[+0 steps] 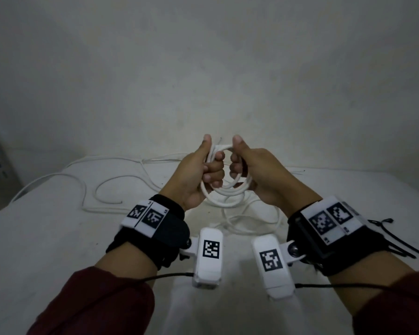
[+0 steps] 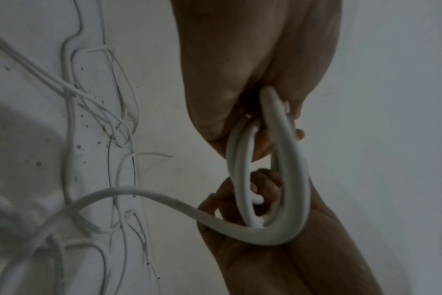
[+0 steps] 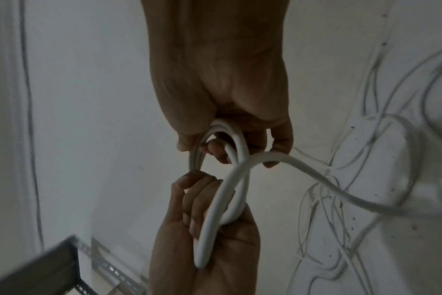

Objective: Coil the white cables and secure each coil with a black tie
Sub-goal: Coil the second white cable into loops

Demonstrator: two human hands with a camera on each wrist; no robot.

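Both hands are raised above a white table (image 1: pixel 46 238), facing each other with a coil of white cable (image 1: pixel 224 189) held between them. The left hand (image 1: pixel 198 175) has its fingers curled round the left side of the coil, thumb up along its top. The right hand (image 1: pixel 254 175) grips the right side the same way, fingers wrapped through the loops and thumb raised. The coil is made of several loops (three or four, hard to count where fingers cover them) and hangs clear of the table.

From the coil a loose tail (image 2: pixel 139 196) trails down to the surface, where more white cables (image 1: pixel 87 180) lie in slack curves behind and to the left of the hands. Thin black ties (image 1: pixel 387 235) lie on the table just beside the right wrist. Each wrist wears a black strap with a white camera unit (image 1: pixel 208 255).
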